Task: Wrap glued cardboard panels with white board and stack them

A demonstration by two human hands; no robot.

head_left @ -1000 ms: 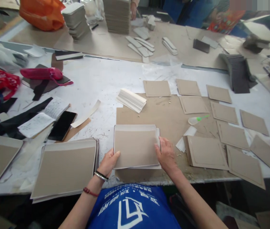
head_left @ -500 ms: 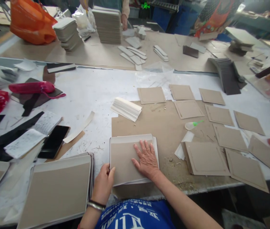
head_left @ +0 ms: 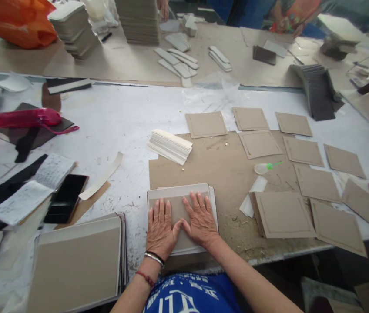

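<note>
In front of me lies a grey-brown board panel point(head_left: 178, 191) with a pale border, stacked on at least one more sheet. My left hand point(head_left: 162, 228) rests flat on its left half, fingers stretched forward. On the right half my right hand point(head_left: 200, 218) is pressed flat too, fingers slightly spread. The two thumbs meet near the middle of the panel. Both palms cover much of its surface, and neither hand grips anything. A brown cardboard sheet point(head_left: 210, 161) lies beneath the panel.
Larger bordered panels point(head_left: 76, 261) are piled at left, near a phone point(head_left: 65, 198) and an open notebook point(head_left: 24, 202). White strips point(head_left: 170, 146) lie ahead. Rectangular cards point(head_left: 284, 214) and a green-tipped glue bottle point(head_left: 264, 168) are at right. A person's hands point(head_left: 282, 21) show across the table.
My left hand has let go of the panel's left edge and now lies flat on top. My right hand stays flat in place. The view has shifted slightly.
</note>
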